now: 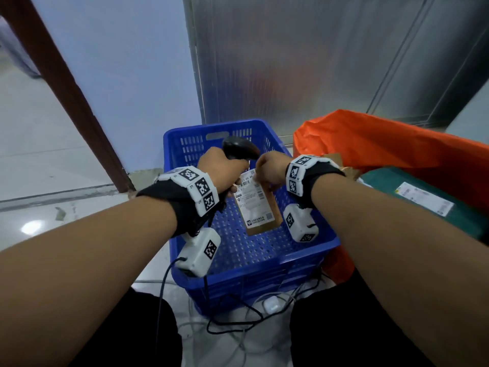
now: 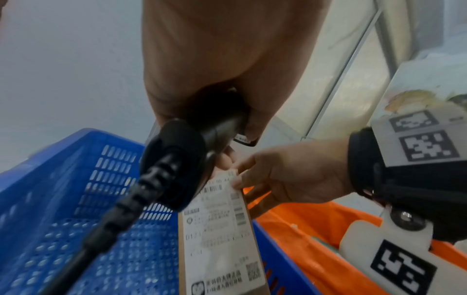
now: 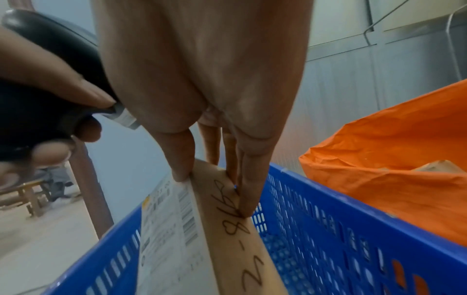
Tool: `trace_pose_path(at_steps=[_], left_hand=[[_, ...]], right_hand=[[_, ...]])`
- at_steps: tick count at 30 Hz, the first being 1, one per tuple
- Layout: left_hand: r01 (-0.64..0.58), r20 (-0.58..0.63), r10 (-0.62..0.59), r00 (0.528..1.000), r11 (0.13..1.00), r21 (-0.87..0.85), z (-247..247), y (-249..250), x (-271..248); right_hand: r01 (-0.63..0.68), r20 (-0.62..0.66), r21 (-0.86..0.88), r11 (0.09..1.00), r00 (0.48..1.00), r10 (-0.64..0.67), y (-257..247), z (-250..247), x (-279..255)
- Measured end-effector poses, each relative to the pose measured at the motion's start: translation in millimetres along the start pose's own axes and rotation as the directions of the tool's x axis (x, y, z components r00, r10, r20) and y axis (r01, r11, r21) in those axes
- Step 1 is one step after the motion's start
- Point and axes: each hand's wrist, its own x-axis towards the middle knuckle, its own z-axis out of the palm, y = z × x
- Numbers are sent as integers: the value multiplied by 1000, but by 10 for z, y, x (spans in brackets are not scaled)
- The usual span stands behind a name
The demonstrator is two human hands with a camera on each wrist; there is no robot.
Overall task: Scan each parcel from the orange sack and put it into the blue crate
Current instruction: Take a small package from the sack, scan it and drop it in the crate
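Over the blue crate [image 1: 185, 144], I've got my right hand [image 1: 270, 168] pinching a flat brown parcel [image 1: 267, 221] by its top edge: thumb on the label side, fingers [image 3: 246, 191] behind on the cardboard w/ handwriting. The parcel hangs straight down from those fingertips, long axis vertical, lower end dipping inside the crate but, as far as I can judge, not yet touching the perforated floor. White shipping label [image 2: 217, 229] faces me.

My left hand [image 1: 221, 168] is wrapped round the handle of the black scanner [image 1: 239, 147], its cable trailing down from the grip. Scanner head sits just above & slightly beyond the pinch point; in the left wrist view the scanner almost touches the label's top barcode. Can't tell if a finger is on the trigger.

Key relation: barcode lies just below my right thumb, directly under the scanner nose, so the scan needs only a small tilt, not a reach. After that, drop is straight down from the right fingers; right hand is the nearer one to the crate floor.

Orange sack [image 1: 383, 144] sits right of my right wrist, a green parcel [image 1: 412, 192] w/ its own label visible inside. Crate floor looks bare under the held parcel, so I'd judge this early in the run.
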Motion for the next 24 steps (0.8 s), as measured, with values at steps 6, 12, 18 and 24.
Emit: trace_pose_path(at_steps=[6, 12, 18, 24], left_hand=[[190, 47, -202, 978, 965, 178, -113, -281, 181], [355, 101, -415, 904, 862, 362, -230, -541, 468], [349, 164, -494, 853, 777, 524, -196, -616, 577], [267, 185, -446, 876, 766, 584, -92, -610, 655]], right_hand=[[-47, 42, -47, 998, 998, 49, 75, 651, 481], [-173, 250, -14, 985, 953, 171, 583, 1567, 1133], [-307, 465, 107, 946, 856, 226, 342, 1685, 764], [-256, 588, -99, 962, 764, 264, 215, 1663, 610]])
